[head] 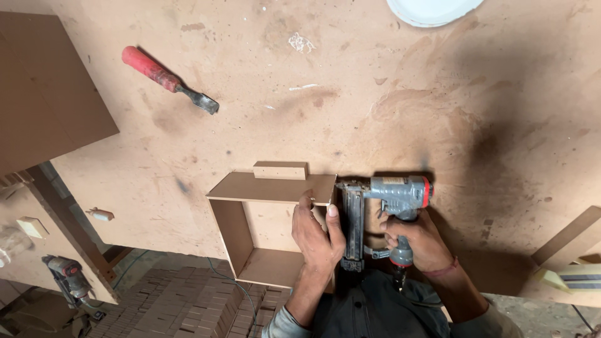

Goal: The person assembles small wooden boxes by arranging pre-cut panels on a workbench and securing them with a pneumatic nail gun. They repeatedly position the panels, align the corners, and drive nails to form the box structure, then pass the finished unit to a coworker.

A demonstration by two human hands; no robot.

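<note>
Centrally: box (263, 219), open brown board frame, at bench (375, 100) near edge, lower corner overhanging | left hand (318, 233) clamped on box's right wall, hiding it | right hand (421, 241) closed on nailer (382, 209), nose at top-right corner | chisel (168, 78) well apart, upper left | white bowl (432, 9) cut off at top | open bench beyond.

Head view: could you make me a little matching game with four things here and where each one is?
Things:
1. chisel
2. nail gun
3. white bowl
4. small block

Places:
A. at the top edge of the picture
B. gripped in the right hand
C. lying alone on the table, upper left
D. behind the open box that the left hand steadies

Pairs: 1-C, 2-B, 3-A, 4-D
</note>
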